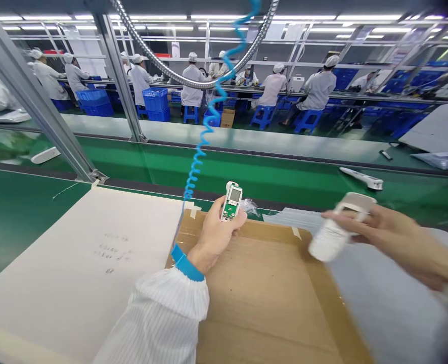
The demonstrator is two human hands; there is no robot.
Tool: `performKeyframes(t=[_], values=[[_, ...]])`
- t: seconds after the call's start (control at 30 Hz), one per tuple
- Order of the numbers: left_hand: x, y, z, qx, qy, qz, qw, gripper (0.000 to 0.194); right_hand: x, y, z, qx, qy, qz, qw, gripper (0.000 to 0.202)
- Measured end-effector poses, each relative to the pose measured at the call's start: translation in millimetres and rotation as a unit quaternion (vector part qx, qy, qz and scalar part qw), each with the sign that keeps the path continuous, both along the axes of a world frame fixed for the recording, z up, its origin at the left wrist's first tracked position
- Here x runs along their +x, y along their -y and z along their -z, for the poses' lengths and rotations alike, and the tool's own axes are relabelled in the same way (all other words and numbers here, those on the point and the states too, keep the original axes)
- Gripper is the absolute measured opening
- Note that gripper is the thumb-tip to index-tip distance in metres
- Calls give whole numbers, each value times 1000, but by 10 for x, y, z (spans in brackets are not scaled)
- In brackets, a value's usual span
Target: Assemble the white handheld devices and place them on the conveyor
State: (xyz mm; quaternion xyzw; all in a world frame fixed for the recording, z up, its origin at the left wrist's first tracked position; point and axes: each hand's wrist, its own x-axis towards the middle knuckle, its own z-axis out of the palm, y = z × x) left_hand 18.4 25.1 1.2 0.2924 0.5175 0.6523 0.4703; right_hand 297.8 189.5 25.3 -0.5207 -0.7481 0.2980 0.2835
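My left hand (218, 227) grips a small white handheld device (231, 202) whose front is off, baring a green circuit board and a grey screen. It is held upright above the far edge of a cardboard sheet (273, 283). A blue wrist strap (187, 264) with a coiled blue cord (199, 162) circles my left wrist. Off to the right, my right hand (391, 232) holds a white plastic housing (336, 232) with a window opening near its top. That hand and the housing are smeared by motion. The two hands are well apart.
A white paper sheet (76, 253) with handwriting lies left of the cardboard. Beyond runs a green conveyor belt (284, 177) bearing a white device (362, 178) and another white piece (45, 155). A metal post (57, 101) rises at left. Several people in white work farther back.
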Motion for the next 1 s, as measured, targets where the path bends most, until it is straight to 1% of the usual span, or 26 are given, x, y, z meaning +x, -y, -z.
performKeyframes(t=[0.03,0.07,0.13,0.17,0.2,0.27,0.3,0.37,0.43,0.47,0.53,0.6,0.63,0.67,0.7,0.8,0.87,1.0], values=[[6,-2,17,0,-9,3,1000,49,-293,162,-46,-99,-84,-42,991,41],[9,-5,36,3,-17,8,1000,53,-573,314,-57,-138,-168,-59,974,46],[7,-8,65,17,-36,19,999,61,-1046,580,12,-175,-288,-62,940,62],[2,-8,73,18,-47,19,999,61,-1224,690,76,-193,-331,-71,921,63],[-5,-6,75,9,-56,14,998,57,-1356,780,148,-208,-364,-88,904,61],[-22,0,67,-36,-60,0,998,42,-1487,898,285,-228,-400,-139,877,55],[-30,1,60,-62,-51,-3,997,36,-1495,925,342,-234,-404,-167,868,52],[-44,-2,54,-102,-27,6,994,32,-1440,925,430,-239,-397,-203,863,49],[-53,-15,62,-117,-35,10,992,31,-1355,879,487,-238,-392,-212,863,49],[-56,-24,71,-117,-60,-1,991,30,-1320,850,507,-235,-394,-207,864,50],[-63,-39,90,-105,-137,-45,984,31,-1276,798,535,-230,-399,-197,866,51],[-67,-43,101,-79,-218,-91,968,34,-1267,767,553,-220,-396,-181,873,52],[-64,-38,101,-61,-250,-100,961,32,-1270,759,559,-214,-392,-175,878,51],[-56,-30,100,-40,-275,-95,956,31,-1275,754,563,-209,-387,-174,881,50],[-44,-19,98,-18,-293,-77,953,31,-1281,753,565,-206,-383,-178,883,49],[11,16,94,33,-316,-9,948,32,-1293,750,568,-201,-381,-198,881,47],[43,32,93,38,-320,13,946,32,-1292,744,567,-196,-388,-198,879,45],[64,40,97,19,-307,26,951,32,-1270,729,565,-197,-399,-191,875,46]])
